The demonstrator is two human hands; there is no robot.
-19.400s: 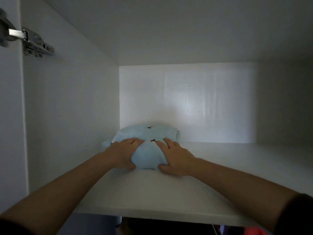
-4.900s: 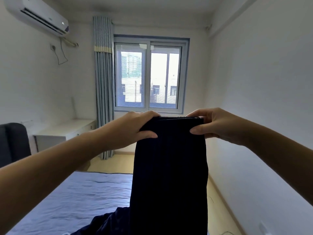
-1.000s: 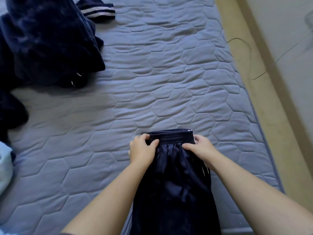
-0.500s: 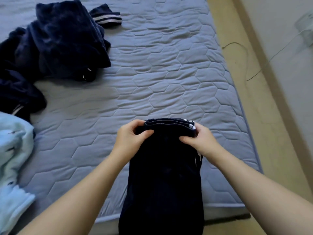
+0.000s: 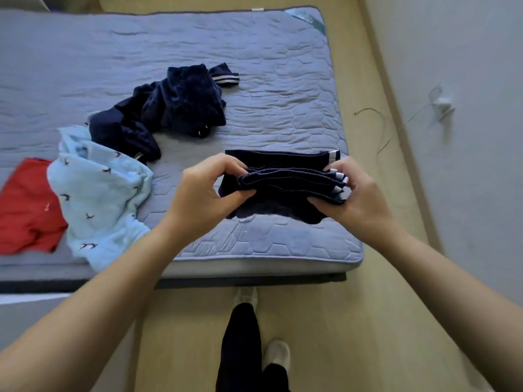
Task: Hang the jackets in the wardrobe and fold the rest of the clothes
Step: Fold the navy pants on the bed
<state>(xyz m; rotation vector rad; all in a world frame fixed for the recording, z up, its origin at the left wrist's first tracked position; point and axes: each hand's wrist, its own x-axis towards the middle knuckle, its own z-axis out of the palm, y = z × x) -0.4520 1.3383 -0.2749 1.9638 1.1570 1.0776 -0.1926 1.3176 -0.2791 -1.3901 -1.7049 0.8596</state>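
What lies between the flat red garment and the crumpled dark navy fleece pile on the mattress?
Head view: the light blue bird-print garment, bordering both the red garment and the navy pile.

- Folded navy garment (image 5: 283, 188): thin, smooth cloth, matt, its stacked edges ribbed, with pale stripes of trim at one end
- Navy plush heap (image 5: 186, 103): velvety pile cloth with a soft, mottled sheen; its cuff is ribbed knit with pale bands
- Light blue garment (image 5: 99, 188): fluffy, fleecy cloth, matt, printed with small dark shapes
- Red garment (image 5: 25, 205): plain flat cloth, matt, lightly creased
- Mattress cover (image 5: 254, 58): quilted grey-blue cloth, matt, stitched in hexagons
- Floor (image 5: 353, 321): smooth, hard, pale yellow, faint sheen
- Wall (image 5: 467, 52): smooth and matt, painted look
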